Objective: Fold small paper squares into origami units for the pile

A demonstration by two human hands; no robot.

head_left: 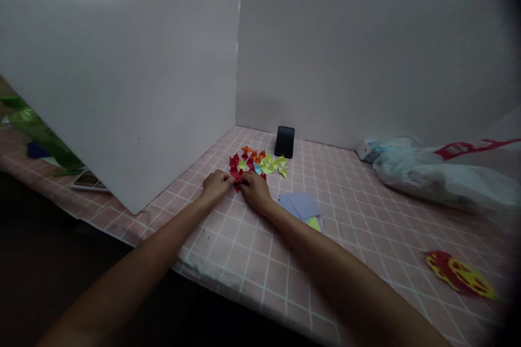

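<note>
Both my hands rest on a pink checked tablecloth [228, 260], side by side and fingers curled. My left hand [216, 183] and my right hand [255, 188] pinch together on a small red folded paper piece [237, 175] between them. Just beyond my fingers lies a heap of several small folded paper triangles [260, 162] in red, orange, yellow-green and blue. To the right of my right wrist lies a small stack of pale lilac paper sheets [303, 205] with a yellow-green sheet under it.
A black phone [284, 141] leans against the white back board. A white board [122, 76] stands on the left. A white plastic bag [439, 176] lies at the right, a red and yellow paper cut-out [459, 274] near the front right. A calculator [88, 181] and green leaves [40, 135] sit left.
</note>
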